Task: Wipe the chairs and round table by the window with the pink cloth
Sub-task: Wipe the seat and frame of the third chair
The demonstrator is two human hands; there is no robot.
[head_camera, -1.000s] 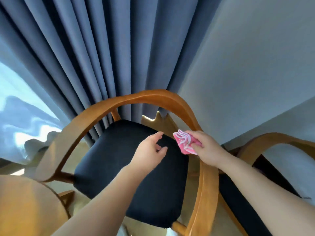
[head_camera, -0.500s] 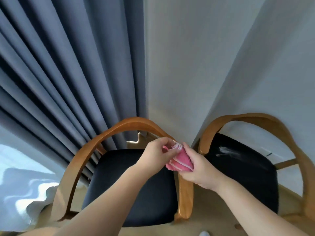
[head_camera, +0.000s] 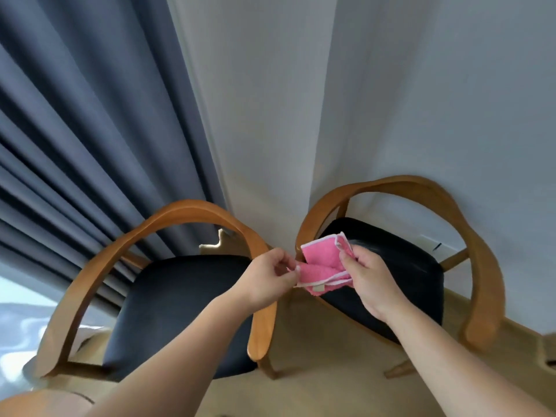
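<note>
Head view: two bare forearms reach forward from the bottom edge toward two armchairs set side by side in a room corner.
Pink cloth (head_camera: 323,266): held in the air between both hands, over the gap between the chairs and in front of the right chair's near arm end; partly folded, with a white trimmed edge and a small tan tag at its lower edge.
Left hand (head_camera: 267,278): fingers curled, thumb and fingertips pinching the cloth's left edge.
Right hand (head_camera: 368,281): clamped on the cloth's right side, thumb laid on top and fingers behind it.
Left chair (head_camera: 186,212): curved wooden back-and-arm rail around a black padded seat; the left forearm crosses in front of its right arm.
Right chair (head_camera: 406,183): same build, rail sweeping round a black seat; it stands just beside the left chair, their inner arms close together.
Round surface (head_camera: 45,403): only a tan, rounded sliver shows at the bottom left corner, near the left chair's legs.
Curtain (head_camera: 90,130): blue-grey pleats hanging behind the left chair.
Window (head_camera: 12,326): bright patch at the left edge, below the curtain.
Wall (head_camera: 421,100): pale, plain, behind the right chair.
Floor (head_camera: 316,341): light tan under both chairs.
</note>
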